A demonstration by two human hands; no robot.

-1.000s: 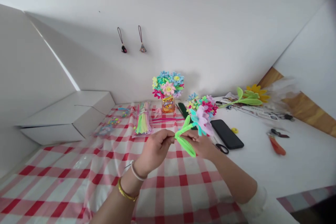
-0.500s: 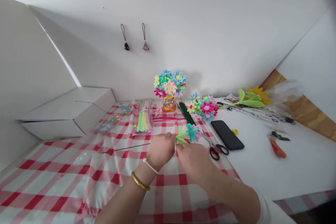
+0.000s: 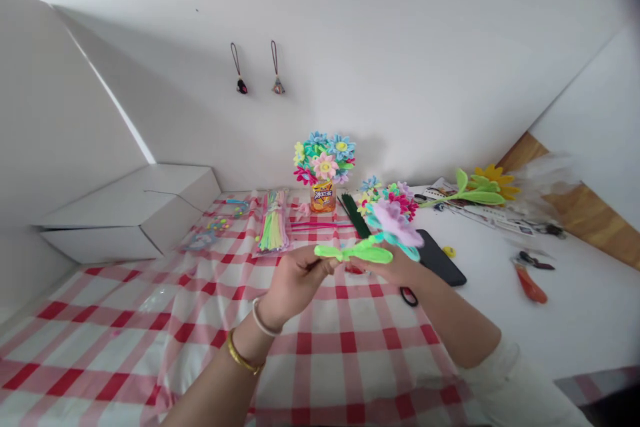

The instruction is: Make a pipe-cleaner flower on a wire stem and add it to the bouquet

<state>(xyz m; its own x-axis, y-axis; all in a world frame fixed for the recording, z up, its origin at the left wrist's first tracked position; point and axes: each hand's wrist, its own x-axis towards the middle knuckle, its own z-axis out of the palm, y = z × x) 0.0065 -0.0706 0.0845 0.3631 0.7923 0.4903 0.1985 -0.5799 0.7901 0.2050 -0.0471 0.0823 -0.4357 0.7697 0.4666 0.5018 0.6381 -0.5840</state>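
A pipe-cleaner flower (image 3: 397, 221) with lilac and teal petals and bright green leaves (image 3: 367, 253) is held up over the table between my two hands. My left hand (image 3: 295, 285) is closed, thumb and fingers pinching it where the leaves meet. Behind the bloom and leaves, my right hand (image 3: 400, 268) reaches across with its fingers closed around the stem area; the leaves partly hide the fingertips. Under my right arm, black-handled scissors (image 3: 409, 296) lie mostly covered, one handle loop showing.
Behind stand a bouquet in an orange container (image 3: 323, 197), a bundle of pastel pipe cleaners (image 3: 274, 227), dark green stems (image 3: 356, 217) and a second flower bunch (image 3: 367, 201). A black phone (image 3: 440, 259) and a yellow flower (image 3: 493, 180) lie right. A white box (image 3: 130, 207) sits left.
The flower has turned so its lilac petals face up towards me, and its leaves now spread sideways. My right hand has moved right and partly behind it. My left hand has rotated, thumb uppermost.
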